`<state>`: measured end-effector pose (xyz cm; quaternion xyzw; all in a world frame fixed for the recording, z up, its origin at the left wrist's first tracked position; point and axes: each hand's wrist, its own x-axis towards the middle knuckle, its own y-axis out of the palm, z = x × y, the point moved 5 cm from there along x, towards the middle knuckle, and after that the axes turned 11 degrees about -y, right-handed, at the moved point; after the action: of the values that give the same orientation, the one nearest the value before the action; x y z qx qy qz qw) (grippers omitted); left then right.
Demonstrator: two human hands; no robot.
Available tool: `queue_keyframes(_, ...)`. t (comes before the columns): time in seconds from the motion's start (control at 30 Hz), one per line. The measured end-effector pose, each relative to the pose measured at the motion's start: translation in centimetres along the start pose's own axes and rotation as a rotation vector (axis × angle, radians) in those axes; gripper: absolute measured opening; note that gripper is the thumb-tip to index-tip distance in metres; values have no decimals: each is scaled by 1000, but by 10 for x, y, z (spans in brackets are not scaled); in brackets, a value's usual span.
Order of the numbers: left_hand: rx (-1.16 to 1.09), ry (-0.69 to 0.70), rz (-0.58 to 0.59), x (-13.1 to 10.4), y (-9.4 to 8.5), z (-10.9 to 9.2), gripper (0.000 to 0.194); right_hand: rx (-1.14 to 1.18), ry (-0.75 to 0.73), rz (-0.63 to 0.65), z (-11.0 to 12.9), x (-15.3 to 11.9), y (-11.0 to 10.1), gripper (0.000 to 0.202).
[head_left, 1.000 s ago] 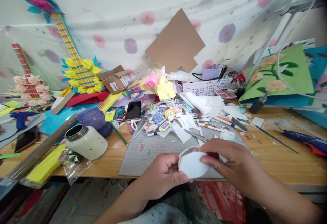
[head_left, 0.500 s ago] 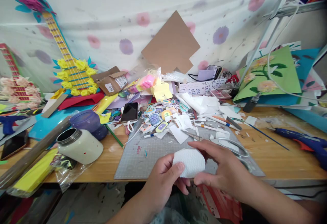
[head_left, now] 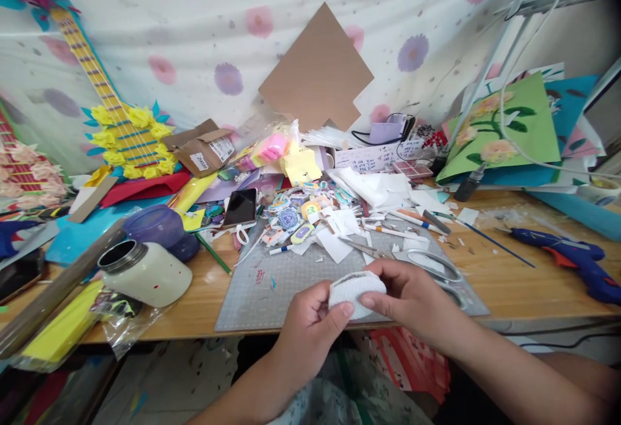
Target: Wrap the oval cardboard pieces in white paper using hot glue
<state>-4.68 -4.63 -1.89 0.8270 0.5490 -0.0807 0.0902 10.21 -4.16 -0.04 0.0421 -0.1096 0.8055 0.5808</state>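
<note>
Between my two hands is a small white rounded pad (head_left: 356, 294) with a textured surface, perhaps a stack of cotton pads; a dark slit shows along its top edge. My left hand (head_left: 313, 318) grips its left side, thumb across the front. My right hand (head_left: 410, 295) pinches its right side, thumb on the front face and fingers behind. The pad is held above the front edge of a grey cutting mat (head_left: 257, 295). Beyond the right hand lie large scissors (head_left: 434, 263) with pale handles.
A heap of cut-out paper stickers (head_left: 294, 215) and white scraps covers the mat's back. Left are a white jar (head_left: 145, 273), a purple container (head_left: 155, 224) and a phone (head_left: 241, 208). A blue glue gun (head_left: 563, 250) lies right. A brown cardboard sheet (head_left: 320, 69) leans on the wall.
My right hand has closed from a loose, spread pose onto the pad's right side. The pad has tilted, showing the slit at its top. The view has shifted slightly.
</note>
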Motion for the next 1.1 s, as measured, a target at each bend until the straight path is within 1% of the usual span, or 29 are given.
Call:
queue_keyframes(0.07,119,63,-48,-1,-4,-7,25,-92,-9,-12,2,0,-1,23)
queue_keyframes(0.13,219,121,-124,-2,-8,-13,23,-128,-32,-24,6,0,0,22)
queue_keyframes(0.2,327,187,-192,-4,-10,-19,22,-146,-53,-31,9,-1,1,22)
queue_keyframes(0.3,437,257,-239,-7,-8,-22,22,-140,-60,-44,9,-2,4,28)
queue_keyframes(0.37,382,212,-234,-6,-8,-19,23,-68,5,-61,4,-2,7,32)
queue_keyframes(0.43,209,99,-188,-3,-8,-11,24,54,108,-101,-4,-2,10,35)
queue_keyframes(0.5,9,-36,-109,-1,-7,-2,25,149,183,-133,-11,-1,13,37)
queue_keyframes(0.53,-64,-87,-79,0,-7,1,26,171,206,-138,-14,0,14,36)
queue_keyframes(0.6,-137,-148,-54,0,-10,4,27,189,233,-113,-17,1,17,36)
queue_keyframes(0.73,-159,-185,-44,-1,-13,7,29,204,245,-95,-23,0,22,36)
queue_keyframes(0.83,-172,-187,-35,-2,-13,16,34,175,225,-107,-29,-1,23,34)
queue_keyframes(0.9,-174,-151,-58,-1,-15,23,34,137,212,-51,-33,-2,26,34)
queue_keyframes(1.0,-62,-136,-74,0,-17,34,27,98,183,64,-36,-4,29,33)
queue_keyframes(1.03,-28,-138,-72,-1,-17,36,27,86,179,77,-37,-5,29,34)
queue_keyframes(1.1,-20,-144,-56,-2,-16,36,27,48,179,52,-38,-7,27,36)
